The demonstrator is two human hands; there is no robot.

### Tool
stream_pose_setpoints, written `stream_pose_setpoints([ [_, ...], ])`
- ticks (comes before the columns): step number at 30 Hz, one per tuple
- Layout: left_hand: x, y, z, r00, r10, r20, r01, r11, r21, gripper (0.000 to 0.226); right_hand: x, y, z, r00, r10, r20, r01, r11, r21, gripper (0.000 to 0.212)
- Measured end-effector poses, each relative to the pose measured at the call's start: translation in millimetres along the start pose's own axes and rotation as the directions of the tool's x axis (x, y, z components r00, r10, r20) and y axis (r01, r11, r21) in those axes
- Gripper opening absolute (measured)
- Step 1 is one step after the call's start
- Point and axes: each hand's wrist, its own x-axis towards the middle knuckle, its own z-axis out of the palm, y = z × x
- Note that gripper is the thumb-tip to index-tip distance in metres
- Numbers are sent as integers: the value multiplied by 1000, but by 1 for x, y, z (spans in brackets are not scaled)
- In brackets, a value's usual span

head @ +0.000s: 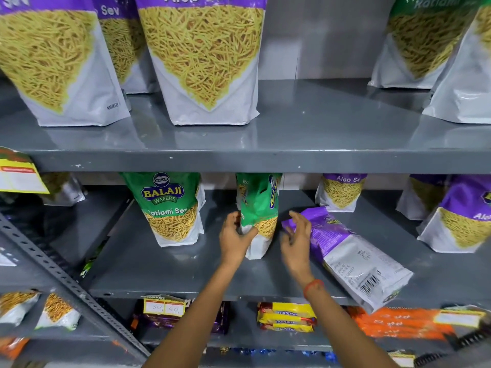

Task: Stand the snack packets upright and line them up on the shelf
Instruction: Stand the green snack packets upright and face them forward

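On the middle grey shelf [164, 272] a green Ratlami Sev packet [259, 208] stands upright, turned edge-on. My left hand [235, 239] grips its lower left side. My right hand [296, 240] hovers just right of it, fingers spread and slightly blurred, holding nothing. Right of that hand a purple Aloo Sev packet [353, 256] lies flat on its front, its bottom end hanging over the shelf's front edge. Another green Ratlami Sev packet [172, 208] stands upright to the left.
Purple packets [341, 192] [462, 221] stand at the back and right of the middle shelf. The upper shelf [305, 134] carries large Aloo Sev packets [204, 57] and green ones [425, 41]. Biscuit packs [285, 317] lie on the shelf below. A slotted metal upright [66, 282] runs diagonally at the left.
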Motion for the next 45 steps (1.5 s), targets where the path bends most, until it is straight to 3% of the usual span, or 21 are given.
stream_pose_setpoints([
  [3, 8, -3, -15, 998, 18, 57, -14, 997, -71, 40, 39, -6, -3, 987, 95, 129, -96, 995, 1, 60],
  [7, 31, -11, -32, 976, -7, 217, 37, 990, -133, 28, 69, -11, 4, 902, 160, 400, -187, 982, 31, 72],
  [10, 31, -14, -33, 987, -46, 155, 78, 975, -208, 24, 75, -7, 11, 843, 207, 496, -246, 969, 13, 76],
  [12, 18, -23, -23, 994, -80, 78, 97, 964, -248, 33, 71, -4, 15, 863, 227, 452, -240, 970, -28, 73],
  [15, 0, -28, -9, 990, -100, 102, 123, 959, -254, 54, 55, 8, 22, 932, 182, 314, -146, 980, -135, 67],
  [22, 16, -27, -16, 977, -90, 192, 130, 969, -211, 52, 39, 3, 24, 959, 179, 218, -152, 979, -135, 59],
  [24, 10, -32, -14, 992, -61, 107, 80, 979, -186, 50, 37, 2, 24, 971, 157, 178, -130, 979, -156, 51],
  [27, 17, -27, -15, 992, -10, -128, -8, 990, -144, 33, 39, -4, 24, 991, 94, 96, -79, 987, -142, 37],
  [32, 35, -22, -21, 980, 88, -180, -70, 992, 105, 15, 50, -9, 24, 994, 98, -40, -103, 988, -119, 20],
  [36, 30, -10, -20, 963, 149, -225, -83, 956, 280, 15, 55, -10, 12, 995, 97, -4, -96, 986, -134, 16],
  [45, 27, -12, -23, 971, 120, -206, -60, 959, 277, 12, 40, -9, 5, 1000, -27, 13, 28, 995, -98, 17],
])
